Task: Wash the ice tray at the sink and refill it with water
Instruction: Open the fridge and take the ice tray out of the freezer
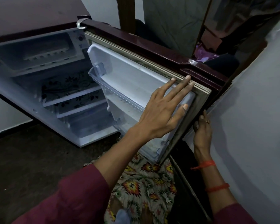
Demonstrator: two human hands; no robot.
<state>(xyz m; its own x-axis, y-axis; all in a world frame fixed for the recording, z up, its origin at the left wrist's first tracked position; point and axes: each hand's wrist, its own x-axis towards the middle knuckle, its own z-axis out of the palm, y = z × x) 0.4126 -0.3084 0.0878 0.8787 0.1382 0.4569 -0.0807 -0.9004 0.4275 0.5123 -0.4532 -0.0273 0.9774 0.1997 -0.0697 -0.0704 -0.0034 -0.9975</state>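
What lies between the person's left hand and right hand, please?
The edge of the open fridge door, with its gasket; the left hand lies flat inside, the right hand grips outside. Head view.

A small maroon fridge stands open on the dark floor, its door swung out to the right, with a freezer compartment at the top of the white interior and flower-printed shelves below it. The left hand lies flat on the door's inner lining, its straight fingers reaching the grimy gasket at the near edge above a clear door shelf. The right hand, red threads round its wrist, grips the door's outer edge close to the pale wall on the right.
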